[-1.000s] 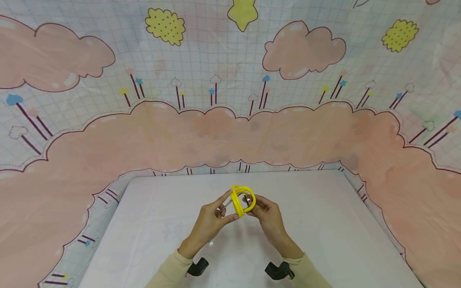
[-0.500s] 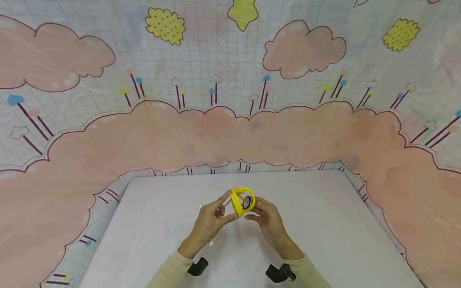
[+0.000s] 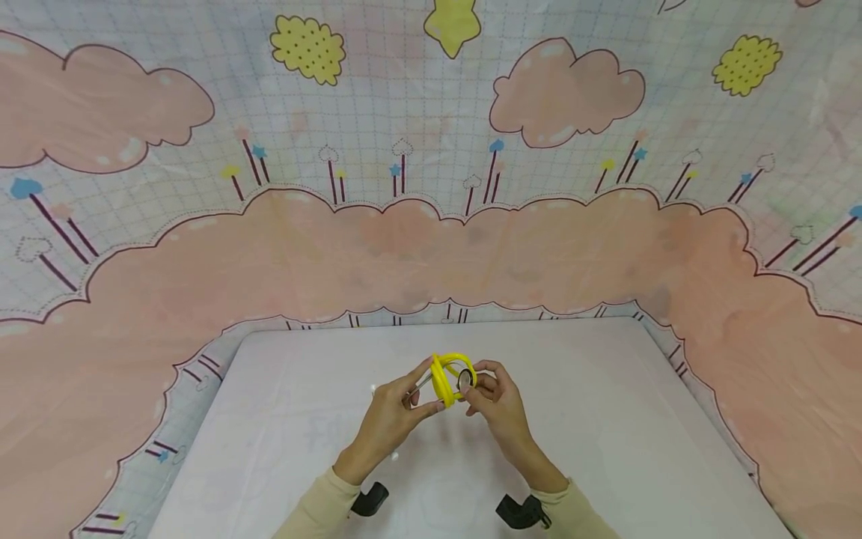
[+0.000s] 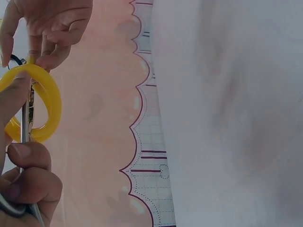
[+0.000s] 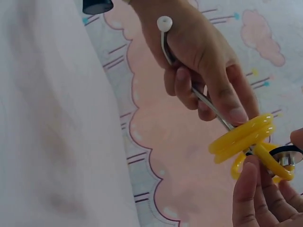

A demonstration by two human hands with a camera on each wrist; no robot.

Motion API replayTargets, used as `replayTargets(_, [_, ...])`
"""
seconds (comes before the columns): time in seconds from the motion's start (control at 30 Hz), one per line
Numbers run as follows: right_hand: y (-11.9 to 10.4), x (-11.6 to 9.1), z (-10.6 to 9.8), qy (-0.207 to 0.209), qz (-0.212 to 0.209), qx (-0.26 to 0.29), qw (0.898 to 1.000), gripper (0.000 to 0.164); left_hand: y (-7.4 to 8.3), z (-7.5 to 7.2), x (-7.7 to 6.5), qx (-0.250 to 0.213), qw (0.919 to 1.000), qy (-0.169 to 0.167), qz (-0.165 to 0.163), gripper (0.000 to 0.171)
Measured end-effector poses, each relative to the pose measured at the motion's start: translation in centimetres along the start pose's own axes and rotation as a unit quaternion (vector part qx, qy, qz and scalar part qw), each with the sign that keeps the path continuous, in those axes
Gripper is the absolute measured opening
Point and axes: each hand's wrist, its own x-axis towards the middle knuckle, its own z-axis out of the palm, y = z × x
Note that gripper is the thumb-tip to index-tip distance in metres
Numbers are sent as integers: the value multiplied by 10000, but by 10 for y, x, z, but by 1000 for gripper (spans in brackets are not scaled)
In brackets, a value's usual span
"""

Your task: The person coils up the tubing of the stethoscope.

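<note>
A stethoscope with yellow tubing point(image 3: 442, 383) is held up over the table, its tubing wound into a coil. My left hand point(image 3: 389, 413) grips the coil and the metal ear tubes point(image 5: 208, 101), with fingers curled round the metal below the loops. One white ear tip point(image 5: 164, 23) sticks out past that hand in the right wrist view. With thumb and fingers, my right hand point(image 3: 503, 408) pinches the round chest piece point(image 3: 465, 379) at the coil's right side. The disc face is turned toward the head camera, partly covered by the thumb.
A white table point(image 3: 303, 464) lies beneath both hands. Behind it hangs a cloth point(image 3: 417, 254) printed with clouds and stars, which also runs down both sides. Black wrist cameras point(image 3: 521, 511) sit at the sleeves.
The chest piece has turned to show its disc face. My right thumb came away from it, then moved back onto the disc. My left hand keeps its grip almost unmoved.
</note>
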Motion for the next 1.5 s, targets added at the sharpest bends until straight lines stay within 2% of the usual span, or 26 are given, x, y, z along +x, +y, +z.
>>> replayTargets(0.1, [0,1,1,99,125,-146,9998,43,0,0,-1,42,9999,-39,-94,76])
replayTargets(0.23, [1,3,-2,-40,415,-155,9990,40,-1,1,-1,140,9997,-62,-190,76])
replayTargets(0.4, [2,5,-5,-409,830,25,9957,46,-2,1,-2,187,9998,-41,-75,75])
replayTargets(0.87, [8,9,-10,-996,1289,764,9837,52,-10,1,-2,293,9995,29,-86,75])
replayTargets(1.17, [7,13,-9,-1355,1282,1116,9761,50,-10,-1,-3,239,9995,-84,-210,76])
replayTargets(1.27, [6,13,-10,-1429,1237,1240,9741,49,-10,-2,-3,211,9995,-30,-234,76])
replayTargets(1.37, [6,13,-11,-1437,1219,1241,9742,52,-9,-2,-1,171,9997,52,-172,76])
replayTargets(1.5, [4,11,-9,-1364,1196,938,9789,60,-8,-1,2,223,9996,69,-158,76])
